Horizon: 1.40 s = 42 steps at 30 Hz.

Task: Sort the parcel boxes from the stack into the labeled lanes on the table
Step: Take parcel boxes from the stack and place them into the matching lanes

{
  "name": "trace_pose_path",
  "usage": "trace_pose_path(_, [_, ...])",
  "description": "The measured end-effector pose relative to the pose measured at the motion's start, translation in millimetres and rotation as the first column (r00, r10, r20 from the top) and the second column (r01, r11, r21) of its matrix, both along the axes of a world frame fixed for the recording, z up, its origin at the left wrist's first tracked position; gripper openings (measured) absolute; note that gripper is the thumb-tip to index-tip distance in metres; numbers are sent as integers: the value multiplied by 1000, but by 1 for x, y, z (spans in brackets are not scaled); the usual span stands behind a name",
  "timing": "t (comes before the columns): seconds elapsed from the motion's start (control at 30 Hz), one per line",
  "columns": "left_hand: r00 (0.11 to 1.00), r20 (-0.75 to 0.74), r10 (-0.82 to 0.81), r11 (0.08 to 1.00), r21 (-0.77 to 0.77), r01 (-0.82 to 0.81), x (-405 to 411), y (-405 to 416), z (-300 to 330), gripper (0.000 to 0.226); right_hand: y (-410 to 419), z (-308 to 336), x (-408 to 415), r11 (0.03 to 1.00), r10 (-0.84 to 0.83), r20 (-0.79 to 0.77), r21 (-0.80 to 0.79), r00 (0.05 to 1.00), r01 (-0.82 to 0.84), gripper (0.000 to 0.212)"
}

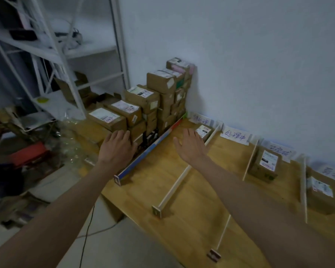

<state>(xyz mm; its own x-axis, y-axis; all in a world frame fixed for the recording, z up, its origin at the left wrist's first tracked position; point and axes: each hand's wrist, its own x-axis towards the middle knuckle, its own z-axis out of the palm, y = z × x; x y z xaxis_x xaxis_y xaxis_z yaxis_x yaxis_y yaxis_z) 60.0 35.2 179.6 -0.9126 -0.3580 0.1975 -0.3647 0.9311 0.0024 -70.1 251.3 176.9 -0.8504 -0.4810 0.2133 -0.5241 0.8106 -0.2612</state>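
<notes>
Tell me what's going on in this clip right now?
A person is sorting parcels on a wooden table. Both hands are open and hold nothing: the left hand reaches toward the stack of boxes, the right hand hovers over the first lane. Three lanes already hold a box each: first, third, fourth. The second lane looks unfilled.

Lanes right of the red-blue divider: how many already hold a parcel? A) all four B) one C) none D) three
D: a labeled box sits in the first lane, none in the second, one box in the third and another in the fourth.
</notes>
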Motion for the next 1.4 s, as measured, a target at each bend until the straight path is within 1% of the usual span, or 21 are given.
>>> trace_pose_path(0.1, [1000,-15,22,1000,20,-22,-8,-28,9,47,-33,2,-12,999,28,5,-24,1000,-28,46])
trace_pose_path(0.23, [999,-20,44,999,0,-44,-42,-73,14,53,-82,0,-47,997,26,68,-80,997,-20,49])
trace_pose_path(0.4, [999,52,10,1000,-23,-9,-98,-125,17,60,-128,-3,-97,993,-25,150,-108,988,42,50])
trace_pose_path(0.5, [999,46,10,999,-39,-8,-134,-151,21,61,-147,-4,-127,990,-58,196,-113,979,81,55])
trace_pose_path(0.73, [999,22,-25,1000,18,24,-203,-196,24,58,-186,-1,-174,974,-118,337,-144,934,175,62])
trace_pose_path(0.83, [999,43,-28,999,40,26,-229,-213,26,60,-208,2,-188,957,-141,414,-174,899,230,66])
trace_pose_path(0.93, [997,47,-53,995,90,49,-252,-230,24,57,-229,4,-197,936,-151,493,-207,857,285,73])
trace_pose_path(1.07, [994,57,-88,983,165,78,-284,-250,28,59,-253,6,-212,876,-170,645,-247,745,414,81])
trace_pose_path(1.13, [993,78,-89,966,249,67,-304,-263,27,63,-263,9,-216,838,-156,701,-278,695,469,82])
trace_pose_path(1.2, [991,97,-97,932,358,56,-322,-275,21,66,-271,8,-218,803,-135,763,-290,632,521,82])
trace_pose_path(1.3, [985,115,-132,847,528,52,-344,-288,7,67,-281,-1,-220,736,-67,842,-320,536,596,83])
trace_pose_path(1.4, [976,131,-173,760,648,48,-355,-292,-5,68,-288,0,-220,673,-42,868,-342,496,656,69])
